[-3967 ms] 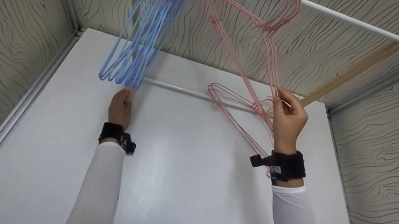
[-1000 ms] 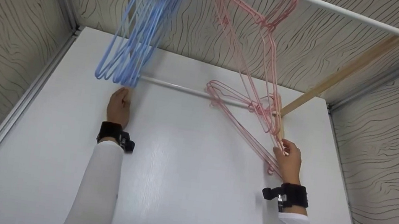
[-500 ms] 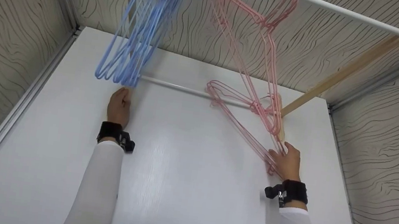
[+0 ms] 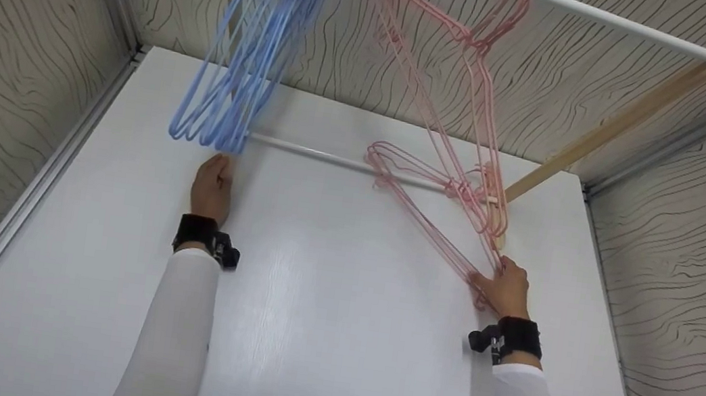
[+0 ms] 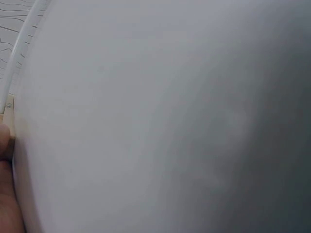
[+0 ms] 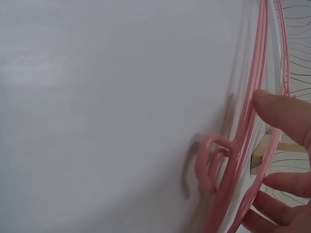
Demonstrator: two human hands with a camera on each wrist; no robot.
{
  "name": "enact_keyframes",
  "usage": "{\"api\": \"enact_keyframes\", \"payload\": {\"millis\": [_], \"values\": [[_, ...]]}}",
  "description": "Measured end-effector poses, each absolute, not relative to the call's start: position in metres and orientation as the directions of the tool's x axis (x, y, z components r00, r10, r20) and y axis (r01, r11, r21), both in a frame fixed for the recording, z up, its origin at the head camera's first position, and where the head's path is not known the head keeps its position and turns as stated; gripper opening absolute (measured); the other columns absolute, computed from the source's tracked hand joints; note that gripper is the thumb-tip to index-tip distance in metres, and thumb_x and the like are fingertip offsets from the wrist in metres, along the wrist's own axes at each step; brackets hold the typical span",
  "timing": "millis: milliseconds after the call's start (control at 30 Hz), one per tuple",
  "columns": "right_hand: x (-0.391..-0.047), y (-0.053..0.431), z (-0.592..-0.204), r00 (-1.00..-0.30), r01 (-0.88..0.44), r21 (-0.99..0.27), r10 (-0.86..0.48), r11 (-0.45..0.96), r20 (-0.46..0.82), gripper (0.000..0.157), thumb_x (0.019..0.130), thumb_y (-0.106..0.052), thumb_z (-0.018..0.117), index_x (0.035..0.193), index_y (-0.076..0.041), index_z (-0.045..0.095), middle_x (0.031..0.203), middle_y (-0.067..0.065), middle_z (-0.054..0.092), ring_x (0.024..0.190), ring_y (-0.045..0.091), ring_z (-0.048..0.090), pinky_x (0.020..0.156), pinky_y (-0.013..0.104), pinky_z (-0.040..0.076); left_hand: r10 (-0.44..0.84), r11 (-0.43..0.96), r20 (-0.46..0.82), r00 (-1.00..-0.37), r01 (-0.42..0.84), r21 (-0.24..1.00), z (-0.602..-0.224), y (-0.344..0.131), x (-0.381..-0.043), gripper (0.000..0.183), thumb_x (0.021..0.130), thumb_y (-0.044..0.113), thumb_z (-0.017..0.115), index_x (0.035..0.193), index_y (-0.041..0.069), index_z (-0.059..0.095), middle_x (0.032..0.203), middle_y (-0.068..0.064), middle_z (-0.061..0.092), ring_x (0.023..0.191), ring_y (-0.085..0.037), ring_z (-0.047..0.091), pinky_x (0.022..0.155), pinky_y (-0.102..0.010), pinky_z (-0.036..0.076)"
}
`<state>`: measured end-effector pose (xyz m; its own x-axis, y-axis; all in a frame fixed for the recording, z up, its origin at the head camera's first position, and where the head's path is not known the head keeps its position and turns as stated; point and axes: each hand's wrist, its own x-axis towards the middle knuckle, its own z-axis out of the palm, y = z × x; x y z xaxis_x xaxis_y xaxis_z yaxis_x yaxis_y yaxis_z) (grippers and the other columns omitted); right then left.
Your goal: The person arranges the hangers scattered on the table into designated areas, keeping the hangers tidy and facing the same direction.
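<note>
Below the blue hangers [image 4: 252, 55], my left hand [image 4: 212, 190] grips the wooden foot of the rack. In the left wrist view only part of that hand [image 5: 7, 204] shows, against the wooden piece [image 5: 9, 124]. At the lower right, my right hand [image 4: 505, 287] holds the end of the lower pink hangers [image 4: 421, 224]. The right wrist view shows the thumb [image 6: 277, 109] on one pair of pink bars [image 6: 245, 121] and the fingers [image 6: 286, 184] against another pink bar. Just above that hand hang the upper pink hangers [image 4: 489, 107].
A white upper rod [image 4: 621, 26] carries the hangers, and a thinner lower rod [image 4: 311, 153] runs near the white board [image 4: 325, 303]. A wooden post [image 4: 615, 127] slants at the right. Wood-grain patterned walls [image 4: 701, 244] stand around.
My right hand came down from the upper pink hangers to the lower ones. In the last half second its fingers shifted and closed around their end. The left hand has stayed in place.
</note>
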<state>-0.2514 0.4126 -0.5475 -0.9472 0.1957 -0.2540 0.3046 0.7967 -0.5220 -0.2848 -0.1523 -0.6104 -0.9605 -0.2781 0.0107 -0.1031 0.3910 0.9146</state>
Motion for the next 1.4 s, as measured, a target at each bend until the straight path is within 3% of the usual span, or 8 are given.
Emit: {"api": "enact_keyframes", "payload": {"millis": [333, 667, 1033, 1267, 1400], "values": [[-0.252, 0.417, -0.554, -0.963, 0.259, -0.49, 0.183, 0.832, -0.198, 0.087, 0.091, -0.029, 0.075, 0.149, 0.018, 0.03, 0.136, 0.042, 0.04, 0.129, 0.057, 0.038, 0.112, 0.065, 0.032, -0.264, 0.402, 0.027, -0.964, -0.084, 0.912, -0.608, -0.152, -0.283, 0.045, 0.107, 0.002, 0.041, 0.151, -0.007, 0.039, 0.159, -0.025, 0.032, 0.15, -0.037, 0.026, 0.124, -0.043, 0.021], [-0.249, 0.415, -0.555, -0.961, 0.275, -0.459, 0.225, 0.845, -0.161, 0.086, 0.087, -0.031, 0.079, 0.149, 0.011, 0.036, 0.132, 0.039, 0.043, 0.127, 0.054, 0.037, 0.107, 0.065, 0.036, -0.263, 0.391, 0.027, -0.965, -0.081, 0.917, -0.611, -0.153, -0.284, 0.046, 0.106, 0.0, 0.042, 0.152, -0.007, 0.038, 0.159, -0.025, 0.032, 0.15, -0.037, 0.025, 0.124, -0.042, 0.021], [-0.245, 0.418, -0.558, -0.964, 0.263, -0.503, 0.206, 0.823, -0.166, 0.094, 0.085, -0.039, 0.081, 0.155, 0.001, 0.033, 0.136, 0.034, 0.042, 0.127, 0.05, 0.037, 0.104, 0.065, 0.038, -0.272, 0.391, 0.012, -0.962, -0.099, 0.915, -0.611, -0.153, -0.285, 0.045, 0.106, 0.002, 0.043, 0.151, -0.006, 0.041, 0.159, -0.024, 0.033, 0.15, -0.036, 0.026, 0.124, -0.041, 0.021], [-0.242, 0.418, -0.559, -0.977, 0.214, -0.54, 0.176, 0.814, -0.121, 0.081, 0.084, -0.038, 0.083, 0.143, 0.002, 0.045, 0.13, 0.03, 0.048, 0.12, 0.044, 0.043, 0.099, 0.059, 0.04, -0.276, 0.4, 0.037, -0.96, -0.08, 0.913, -0.611, -0.152, -0.285, 0.044, 0.106, 0.002, 0.043, 0.149, -0.007, 0.041, 0.158, -0.025, 0.034, 0.149, -0.037, 0.028, 0.123, -0.043, 0.024], [-0.242, 0.417, -0.558, -0.974, 0.223, -0.533, 0.17, 0.816, -0.148, 0.077, 0.085, -0.04, 0.081, 0.139, 0.006, 0.051, 0.137, 0.032, 0.042, 0.126, 0.047, 0.039, 0.103, 0.062, 0.038, -0.287, 0.404, 0.047, -0.957, -0.076, 0.912, -0.614, -0.152, -0.286, 0.044, 0.106, 0.002, 0.044, 0.149, -0.007, 0.043, 0.157, -0.025, 0.035, 0.148, -0.037, 0.029, 0.123, -0.043, 0.025]]}}
